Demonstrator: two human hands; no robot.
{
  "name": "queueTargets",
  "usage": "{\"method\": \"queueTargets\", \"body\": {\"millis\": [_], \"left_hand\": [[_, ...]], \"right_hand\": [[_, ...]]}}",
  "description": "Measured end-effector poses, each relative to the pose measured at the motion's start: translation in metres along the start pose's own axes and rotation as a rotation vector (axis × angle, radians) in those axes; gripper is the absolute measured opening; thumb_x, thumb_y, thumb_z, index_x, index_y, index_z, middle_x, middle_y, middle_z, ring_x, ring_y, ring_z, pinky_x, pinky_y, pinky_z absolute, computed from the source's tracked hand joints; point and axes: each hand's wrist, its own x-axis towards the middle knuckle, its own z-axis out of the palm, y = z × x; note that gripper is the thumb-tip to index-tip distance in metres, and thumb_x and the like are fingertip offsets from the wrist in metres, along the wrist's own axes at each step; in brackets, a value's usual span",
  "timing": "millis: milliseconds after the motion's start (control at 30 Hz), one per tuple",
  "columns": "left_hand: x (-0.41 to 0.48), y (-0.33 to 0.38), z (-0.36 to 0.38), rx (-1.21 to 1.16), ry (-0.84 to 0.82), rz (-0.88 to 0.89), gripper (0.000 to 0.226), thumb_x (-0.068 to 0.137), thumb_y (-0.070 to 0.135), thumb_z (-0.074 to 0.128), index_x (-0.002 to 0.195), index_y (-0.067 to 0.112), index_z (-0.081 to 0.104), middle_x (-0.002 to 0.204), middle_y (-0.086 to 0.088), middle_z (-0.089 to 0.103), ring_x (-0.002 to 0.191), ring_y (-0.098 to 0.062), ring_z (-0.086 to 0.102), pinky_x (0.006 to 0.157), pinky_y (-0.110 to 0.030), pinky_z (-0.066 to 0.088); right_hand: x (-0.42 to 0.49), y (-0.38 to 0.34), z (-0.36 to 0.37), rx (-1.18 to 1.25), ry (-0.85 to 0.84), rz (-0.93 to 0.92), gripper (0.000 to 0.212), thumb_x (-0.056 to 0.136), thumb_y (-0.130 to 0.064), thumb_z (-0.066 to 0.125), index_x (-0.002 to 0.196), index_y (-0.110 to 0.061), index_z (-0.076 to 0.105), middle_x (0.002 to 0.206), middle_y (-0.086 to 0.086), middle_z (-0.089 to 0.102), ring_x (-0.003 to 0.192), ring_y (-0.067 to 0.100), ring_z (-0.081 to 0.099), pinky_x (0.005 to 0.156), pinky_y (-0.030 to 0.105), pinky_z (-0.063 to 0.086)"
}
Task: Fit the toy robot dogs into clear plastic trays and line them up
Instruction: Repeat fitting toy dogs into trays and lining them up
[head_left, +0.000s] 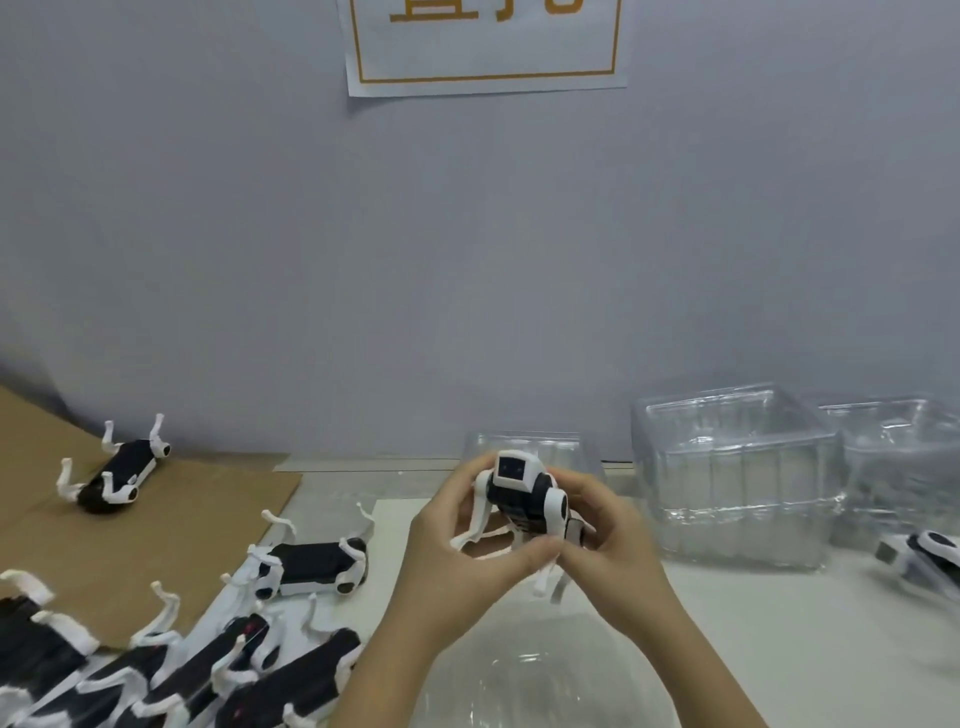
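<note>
Both hands hold one black-and-white toy robot dog (522, 496) above the table, its square face turned up and away from me. My left hand (457, 556) grips its left side and front legs. My right hand (608, 540) grips its right side and rear. Under the hands lies a clear plastic tray (524, 680), hard to make out. Another clear tray (524, 447) stands behind the held dog. Several more dogs lie on their backs at the left, one (311, 564) nearest the hands and one (117, 470) far back on the cardboard.
A stack of clear trays (737, 467) stands at the right, a second stack (898, 457) beyond it. A dog (924, 558) lies at the right edge. Brown cardboard (156, 525) covers the left of the table. A grey wall with a paper sign (485, 47) rises behind.
</note>
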Motion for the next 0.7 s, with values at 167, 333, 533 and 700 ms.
{"method": "queueTargets", "body": {"millis": [167,333,533,700], "left_hand": [[0.0,0.008,-0.014,0.018,-0.052,0.019,0.06,0.056,0.052,0.078,0.113,0.033,0.069,0.106,0.003,0.073,0.102,-0.013,0.068,0.081,-0.025,0.055],[0.002,0.005,-0.008,-0.047,0.27,-0.1,0.054,0.046,0.051,0.087,0.094,0.032,0.074,0.082,0.007,0.074,0.076,-0.009,0.071,0.067,-0.025,0.057],[0.005,0.003,-0.025,-0.485,0.326,-0.164,0.048,0.057,0.02,0.088,0.101,0.009,0.072,0.077,-0.006,0.068,0.067,-0.015,0.066,0.059,-0.022,0.055],[0.004,0.002,-0.021,-0.481,0.339,-0.162,0.048,0.052,0.038,0.08,0.091,0.01,0.075,0.077,-0.008,0.068,0.067,-0.016,0.066,0.059,-0.021,0.054]], "right_hand": [[0.0,0.002,-0.007,-0.172,-0.004,-0.106,0.061,0.08,-0.002,0.075,0.11,-0.054,0.065,0.106,-0.022,0.065,0.097,0.006,0.062,0.069,0.018,0.053],[-0.003,-0.018,-0.001,-0.471,0.099,-0.381,0.075,0.075,-0.004,0.081,0.129,-0.046,0.051,0.123,-0.021,0.057,0.117,-0.003,0.051,0.094,0.007,0.039],[-0.004,-0.043,-0.014,-0.103,0.026,-0.036,0.06,0.065,-0.073,0.07,0.12,-0.063,0.049,0.124,-0.032,0.054,0.112,-0.006,0.056,0.079,0.014,0.05],[0.0,-0.034,-0.017,0.013,-0.012,0.027,0.048,0.066,-0.058,0.067,0.113,-0.049,0.061,0.113,-0.015,0.068,0.089,0.012,0.07,0.069,0.028,0.057]]}}
